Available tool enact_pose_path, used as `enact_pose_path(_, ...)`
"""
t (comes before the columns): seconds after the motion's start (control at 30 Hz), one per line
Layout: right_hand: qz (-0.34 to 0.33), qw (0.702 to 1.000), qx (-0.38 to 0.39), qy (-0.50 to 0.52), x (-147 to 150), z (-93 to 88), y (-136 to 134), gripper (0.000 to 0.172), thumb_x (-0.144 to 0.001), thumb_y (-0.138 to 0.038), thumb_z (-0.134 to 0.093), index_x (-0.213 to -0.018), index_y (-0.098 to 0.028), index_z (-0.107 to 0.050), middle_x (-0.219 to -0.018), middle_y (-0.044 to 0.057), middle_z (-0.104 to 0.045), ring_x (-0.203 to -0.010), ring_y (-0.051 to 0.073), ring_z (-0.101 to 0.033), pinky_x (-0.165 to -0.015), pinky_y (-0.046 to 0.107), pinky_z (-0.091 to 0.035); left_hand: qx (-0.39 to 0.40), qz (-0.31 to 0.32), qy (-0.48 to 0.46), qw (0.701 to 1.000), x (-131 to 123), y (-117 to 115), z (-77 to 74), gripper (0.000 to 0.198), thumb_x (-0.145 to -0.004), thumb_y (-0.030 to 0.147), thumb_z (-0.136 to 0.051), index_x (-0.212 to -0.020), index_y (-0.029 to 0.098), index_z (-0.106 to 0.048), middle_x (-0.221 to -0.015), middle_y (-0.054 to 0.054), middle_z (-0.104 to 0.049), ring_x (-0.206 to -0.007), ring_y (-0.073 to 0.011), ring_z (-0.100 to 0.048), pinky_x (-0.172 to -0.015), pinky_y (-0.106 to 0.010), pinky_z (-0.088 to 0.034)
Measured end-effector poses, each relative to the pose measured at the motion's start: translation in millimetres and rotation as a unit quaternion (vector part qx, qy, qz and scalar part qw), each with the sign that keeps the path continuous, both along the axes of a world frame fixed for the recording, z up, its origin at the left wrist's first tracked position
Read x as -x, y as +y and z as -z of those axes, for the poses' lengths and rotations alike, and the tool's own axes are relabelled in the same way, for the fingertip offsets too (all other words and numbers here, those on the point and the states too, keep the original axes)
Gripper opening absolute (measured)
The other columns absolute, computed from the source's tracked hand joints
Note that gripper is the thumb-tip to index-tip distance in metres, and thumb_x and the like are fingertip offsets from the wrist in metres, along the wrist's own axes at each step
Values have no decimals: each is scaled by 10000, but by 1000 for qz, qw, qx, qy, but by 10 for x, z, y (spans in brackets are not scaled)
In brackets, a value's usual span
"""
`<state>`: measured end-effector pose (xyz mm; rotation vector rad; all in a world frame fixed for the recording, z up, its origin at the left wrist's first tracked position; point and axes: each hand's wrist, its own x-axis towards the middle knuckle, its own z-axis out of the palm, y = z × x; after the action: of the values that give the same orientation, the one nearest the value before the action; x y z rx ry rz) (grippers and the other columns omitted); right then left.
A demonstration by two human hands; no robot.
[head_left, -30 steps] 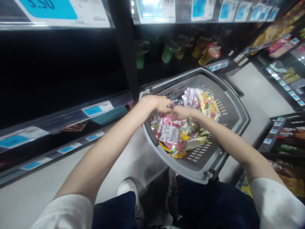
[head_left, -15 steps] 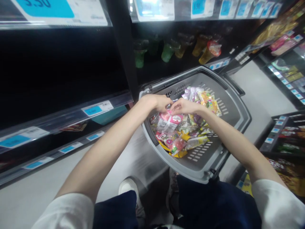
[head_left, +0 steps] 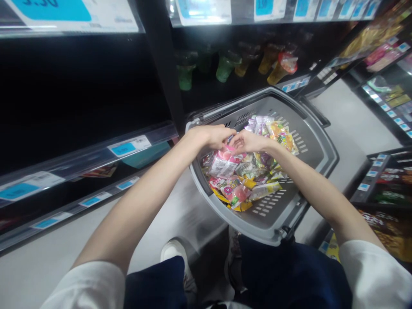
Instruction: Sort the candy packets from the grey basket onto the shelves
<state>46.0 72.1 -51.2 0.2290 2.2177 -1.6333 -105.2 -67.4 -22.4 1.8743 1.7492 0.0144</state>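
A grey shopping basket [head_left: 206, 193] holds a heap of small bagged sweets. Over its left part my left hand [head_left: 216, 136] reaches in with fingers curled, closed at the top of a pink-and-white candy packet [head_left: 225, 164]. My right hand [head_left: 248, 142] meets it from the other side, its fingers pinching the same packet's upper edge. The fingertips nearly touch and partly hide what is between them. Below lies a red-and-pink candy bag [head_left: 237, 192]; to the right are an orange bag [head_left: 281, 133] and purple-white bags [head_left: 257, 122].
A dark shelf with price tags [head_left: 129, 146] runs along the left, close to the basket. Plastic cups [head_left: 224, 66] with green and amber contents stand on the shelf behind it. More stocked shelving [head_left: 391, 184] is at the right. My shoe [head_left: 174, 251] is on the grey floor.
My hands stay at the pink packet, with slight finger movement at its upper edge. My right fingers look a little more spread. The view has shifted slightly.
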Motion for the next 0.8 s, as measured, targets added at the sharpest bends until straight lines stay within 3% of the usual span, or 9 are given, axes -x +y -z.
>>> enact_pose_path(0.33,1,1000,5,-1,-13,39,28,426,-555,-288,-894,-948,-178,-771,-830,7,-734,-723,121,-657,-727,276,-577,0,7,17,1000,2,2,12,528,-771,283,-688,-1281,227,-566,-1003,-53,-717,-870,-204,-655,-756,-287,-453)
enact_pose_path(0.47,9,1000,-7,15,-9,4,0,337,-602,-320,-879,-884,-167,-773,-807,21,-746,-711,121,-668,-697,261,-565,-9,8,-6,1000,16,11,26,514,-762,305,-697,-1258,225,-585,-988,-51,-724,-885,-209,-652,-769,-288,-444)
enact_pose_path(0.67,57,996,-51,48,7,-128,1,263,-611,-314,-873,-798,-154,-780,-682,17,-720,-597,108,-622,-564,232,-501,-60,-8,-33,998,7,17,25,484,-816,283,-614,-1289,195,-558,-945,-45,-729,-848,-201,-647,-766,-287,-449)
enact_pose_path(0.8,114,991,-33,59,9,-190,42,249,-578,-299,-890,-757,-172,-773,-663,11,-708,-607,124,-636,-591,255,-521,-117,-18,-69,991,-20,-1,-30,510,-867,292,-528,-1362,174,-503,-984,-59,-729,-871,-199,-653,-810,-295,-467)
